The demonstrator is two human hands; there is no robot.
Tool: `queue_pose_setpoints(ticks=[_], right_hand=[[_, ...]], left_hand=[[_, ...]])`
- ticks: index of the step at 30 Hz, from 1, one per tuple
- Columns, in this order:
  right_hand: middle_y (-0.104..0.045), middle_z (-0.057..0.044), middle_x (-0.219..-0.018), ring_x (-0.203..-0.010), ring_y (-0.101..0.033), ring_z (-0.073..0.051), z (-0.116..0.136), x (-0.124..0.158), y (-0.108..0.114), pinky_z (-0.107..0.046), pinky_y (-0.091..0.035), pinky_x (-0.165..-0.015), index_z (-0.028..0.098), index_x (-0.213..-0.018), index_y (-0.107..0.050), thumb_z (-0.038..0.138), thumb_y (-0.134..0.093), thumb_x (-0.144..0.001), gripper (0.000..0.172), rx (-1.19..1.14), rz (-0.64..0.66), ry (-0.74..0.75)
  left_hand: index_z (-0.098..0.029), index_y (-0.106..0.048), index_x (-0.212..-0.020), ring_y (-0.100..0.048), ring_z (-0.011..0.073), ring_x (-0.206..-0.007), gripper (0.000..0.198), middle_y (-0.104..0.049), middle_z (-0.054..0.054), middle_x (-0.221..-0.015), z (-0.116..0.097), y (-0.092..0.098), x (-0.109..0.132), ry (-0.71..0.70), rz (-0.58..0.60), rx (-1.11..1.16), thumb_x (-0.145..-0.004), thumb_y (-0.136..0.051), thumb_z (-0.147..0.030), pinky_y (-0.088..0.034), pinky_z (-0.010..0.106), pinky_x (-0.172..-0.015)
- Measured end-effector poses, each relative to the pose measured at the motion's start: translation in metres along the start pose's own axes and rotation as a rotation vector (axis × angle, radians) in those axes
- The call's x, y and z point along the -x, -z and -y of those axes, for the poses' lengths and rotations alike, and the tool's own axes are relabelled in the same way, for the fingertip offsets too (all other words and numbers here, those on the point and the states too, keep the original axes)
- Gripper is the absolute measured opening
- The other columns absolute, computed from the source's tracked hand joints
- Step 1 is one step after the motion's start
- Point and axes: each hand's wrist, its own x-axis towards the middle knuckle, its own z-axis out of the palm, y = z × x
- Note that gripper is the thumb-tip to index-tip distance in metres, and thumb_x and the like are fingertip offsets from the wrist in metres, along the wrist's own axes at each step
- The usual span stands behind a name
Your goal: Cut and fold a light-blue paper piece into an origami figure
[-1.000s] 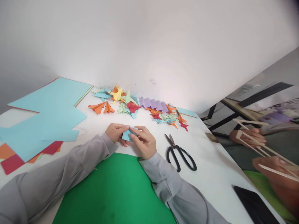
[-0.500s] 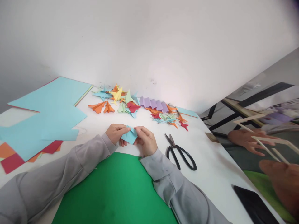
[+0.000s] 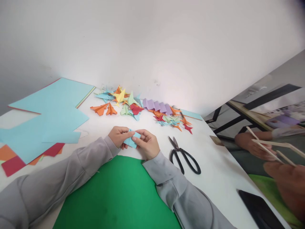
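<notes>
A small light-blue folded paper piece point(image 3: 132, 138) is pinched between both of my hands just above the white table point(image 3: 214, 165). My left hand point(image 3: 118, 136) grips its left side with curled fingers. My right hand point(image 3: 148, 143) presses its right side with thumb and fingers closed on it. Both grey sleeves rest over a green sheet point(image 3: 119, 197) in front of me.
Black scissors point(image 3: 184, 156) lie right of my hands. A pile of coloured origami figures point(image 3: 140, 109) and a purple pleated strip point(image 3: 157, 106) sit at the back. Light-blue sheets point(image 3: 45, 122) cover red and orange paper at left. Another person's hands point(image 3: 257, 146) hold wooden sticks at right; a black phone point(image 3: 259, 210) lies near.
My fingers have shifted on the blue paper, which now looks folded narrower than half a second ago. The other person's hands and sticks at right have moved.
</notes>
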Motion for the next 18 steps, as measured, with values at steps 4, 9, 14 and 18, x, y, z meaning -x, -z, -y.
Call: queue_pose_setpoints(ticks=[4, 9, 14, 18], right_hand=[[-0.054, 0.005, -0.044, -0.038, -0.047, -0.008, -0.0001, 0.0003, 0.0020, -0.022, -0.038, -0.040, 0.016, -0.076, -0.058, 0.042, -0.070, -0.059, 0.034, 0.022, -0.013, 0.005], [-0.056, 0.004, -0.041, -0.036, -0.048, -0.009, 0.0011, 0.0000, 0.0011, -0.021, -0.037, -0.038, 0.016, -0.069, -0.056, 0.041, -0.074, -0.052, 0.035, 0.012, 0.017, -0.033], [-0.058, 0.003, -0.040, -0.033, -0.048, -0.009, 0.0035, -0.0001, -0.0014, -0.020, -0.035, -0.035, 0.016, -0.063, -0.054, 0.041, -0.075, -0.050, 0.036, 0.028, -0.003, -0.046], [-0.060, -0.001, -0.040, -0.031, -0.047, -0.009, 0.0038, 0.0006, -0.0012, -0.019, -0.033, -0.033, 0.015, -0.058, -0.055, 0.044, -0.073, -0.052, 0.035, 0.117, 0.059, -0.089]], left_hand=[[-0.014, -0.051, -0.052, -0.038, 0.0071, -0.023, 0.036, -0.045, -0.003, -0.029, 0.0004, 0.0004, -0.0001, -0.009, 0.022, 0.012, -0.064, -0.062, -0.046, -0.027, 0.018, -0.025], [-0.013, -0.053, -0.056, -0.037, 0.0071, -0.023, 0.036, -0.045, -0.003, -0.029, 0.0037, 0.0015, -0.0024, 0.011, 0.024, 0.036, -0.063, -0.062, -0.047, -0.027, 0.018, -0.025], [-0.013, -0.054, -0.055, -0.038, 0.0062, -0.025, 0.030, -0.046, -0.004, -0.031, 0.0005, 0.0004, -0.0024, -0.020, -0.014, 0.028, -0.063, -0.064, -0.040, -0.027, 0.017, -0.025], [-0.012, -0.059, -0.059, -0.037, 0.0048, -0.026, 0.018, -0.046, -0.006, -0.033, -0.0048, -0.0011, -0.0003, -0.009, -0.093, 0.016, -0.061, -0.066, -0.029, -0.026, 0.017, -0.026]])
